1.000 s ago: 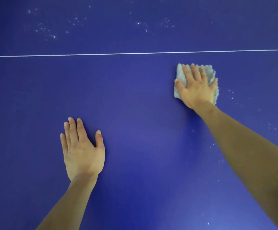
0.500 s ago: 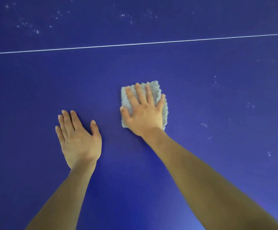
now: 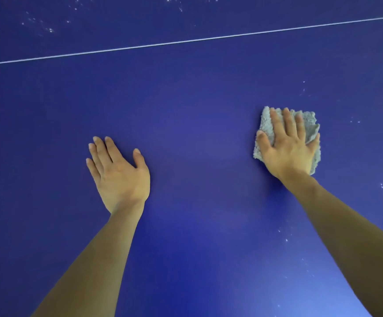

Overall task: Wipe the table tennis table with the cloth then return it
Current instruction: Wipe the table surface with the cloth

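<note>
Well below the line [image 3: 186, 41], flat right hand [image 3: 288, 148] presses cloth [image 3: 265, 124]; flat left hand [image 3: 119, 177] rests on table [image 3: 197, 133].

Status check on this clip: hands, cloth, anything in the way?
Left hand flat on blue table, open. Right hand pressing grey cloth flat. White specks right of cloth, nothing blocking.

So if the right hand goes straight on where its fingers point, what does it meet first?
Nothing solid, it seems: ahead of the right hand and grey cloth lies bare table tennis table, then the white line.
</note>
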